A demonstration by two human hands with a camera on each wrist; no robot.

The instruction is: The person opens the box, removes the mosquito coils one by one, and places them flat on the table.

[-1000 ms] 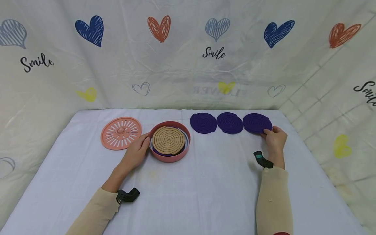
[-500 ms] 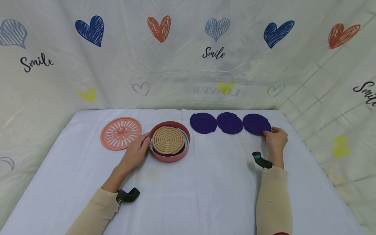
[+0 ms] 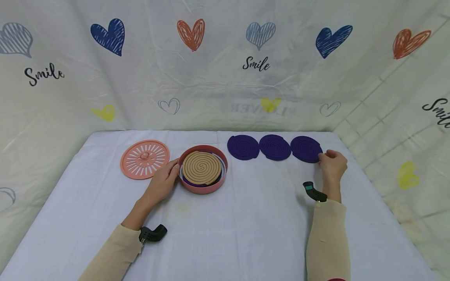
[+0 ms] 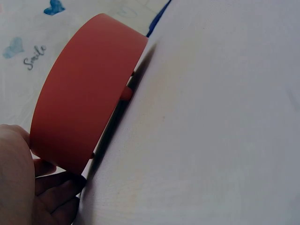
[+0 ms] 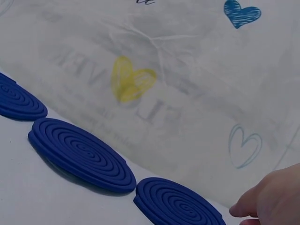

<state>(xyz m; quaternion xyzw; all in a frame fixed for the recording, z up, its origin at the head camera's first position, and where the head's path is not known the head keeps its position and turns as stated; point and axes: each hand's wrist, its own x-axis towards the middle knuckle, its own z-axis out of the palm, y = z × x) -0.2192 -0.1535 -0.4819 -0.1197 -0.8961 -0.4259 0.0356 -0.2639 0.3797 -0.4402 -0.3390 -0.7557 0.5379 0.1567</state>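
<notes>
My left hand grips the left side of a round red coaster holder, with the thumb at its rim. In the left wrist view the holder's wall shows small feet beneath it. Inside it, a tan spiral coaster lies over a dark purple one and a pale one. Three purple spiral coasters form a row at the back: left, middle and right. My right hand is at the right coaster's edge; the right wrist view shows a small gap between fingertip and coaster.
A pink slotted round lid with a small knob lies left of the holder, partly beside my left hand. White cloth covers the table. A hanging sheet printed with hearts stands behind the back edge.
The right purple coaster has shifted slightly left and toward me at its right end. My right hand has moved slightly right, off its edge. My left hand and the holder stay put.
</notes>
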